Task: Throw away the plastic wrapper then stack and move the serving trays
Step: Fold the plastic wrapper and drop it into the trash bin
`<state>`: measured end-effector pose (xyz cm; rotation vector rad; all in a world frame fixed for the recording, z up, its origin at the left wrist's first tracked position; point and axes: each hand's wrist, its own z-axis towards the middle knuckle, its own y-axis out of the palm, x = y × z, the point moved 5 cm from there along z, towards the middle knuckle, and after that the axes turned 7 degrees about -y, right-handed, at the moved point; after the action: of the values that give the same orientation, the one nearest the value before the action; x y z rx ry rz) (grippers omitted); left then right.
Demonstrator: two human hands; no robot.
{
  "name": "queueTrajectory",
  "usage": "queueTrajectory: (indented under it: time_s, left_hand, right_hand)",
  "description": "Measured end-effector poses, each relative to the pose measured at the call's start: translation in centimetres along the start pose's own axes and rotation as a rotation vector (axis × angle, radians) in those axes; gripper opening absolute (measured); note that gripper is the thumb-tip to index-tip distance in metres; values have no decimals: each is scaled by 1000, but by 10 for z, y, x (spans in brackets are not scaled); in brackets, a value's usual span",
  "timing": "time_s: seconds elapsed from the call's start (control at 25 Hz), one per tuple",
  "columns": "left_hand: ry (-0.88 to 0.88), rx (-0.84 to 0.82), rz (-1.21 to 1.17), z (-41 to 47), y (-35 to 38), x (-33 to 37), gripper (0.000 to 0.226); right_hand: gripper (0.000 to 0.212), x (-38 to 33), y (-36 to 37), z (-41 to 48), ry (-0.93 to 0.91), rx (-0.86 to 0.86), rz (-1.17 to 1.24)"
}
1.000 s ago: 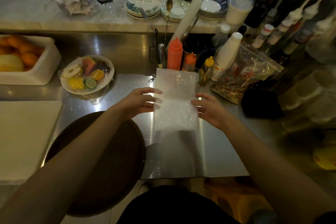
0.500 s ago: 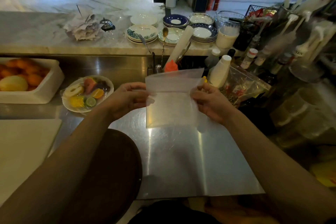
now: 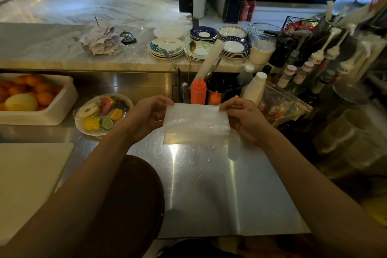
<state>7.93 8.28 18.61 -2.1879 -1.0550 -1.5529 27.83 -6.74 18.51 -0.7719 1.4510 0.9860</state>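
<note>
A clear plastic wrapper [image 3: 195, 123], folded into a wide flat band, is held up above the steel counter [image 3: 209, 184]. My left hand [image 3: 146, 116] pinches its left edge and my right hand [image 3: 244, 118] pinches its right edge. A dark round serving tray [image 3: 134, 199] lies at the counter's near left, partly hidden under my left forearm. Whether more than one tray is there, I cannot tell.
A wrapped fruit plate [image 3: 102, 114] and a white tub of oranges [image 3: 35, 100] sit to the left, a white cutting board [image 3: 27, 178] nearer. Orange squeeze bottles [image 3: 198, 91], a white bottle [image 3: 254, 87] and a bag of sprinkles [image 3: 280, 104] crowd behind the wrapper. Stacked plates [image 3: 201, 42] stand on the marble ledge.
The wrapper went from a tall sheet lying near the counter to a shorter, folded band raised in both hands. The view has tilted upward.
</note>
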Motion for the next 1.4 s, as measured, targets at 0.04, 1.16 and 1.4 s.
queueTrajectory:
  time_s: [0.04,1.16,1.4]
  left_hand:
    - [-20,-9,-23,0,1,-1,24]
    - [108,-121,131,-3,11,-5,44]
    - [180,-132,137,-5,16,-1,51]
  right_hand:
    - [20,-1,1,1,-14,5,-15]
    - [52,-6,40,1,-59,-48,-249]
    - [38,-13,40,-4,-118,-13,-193]
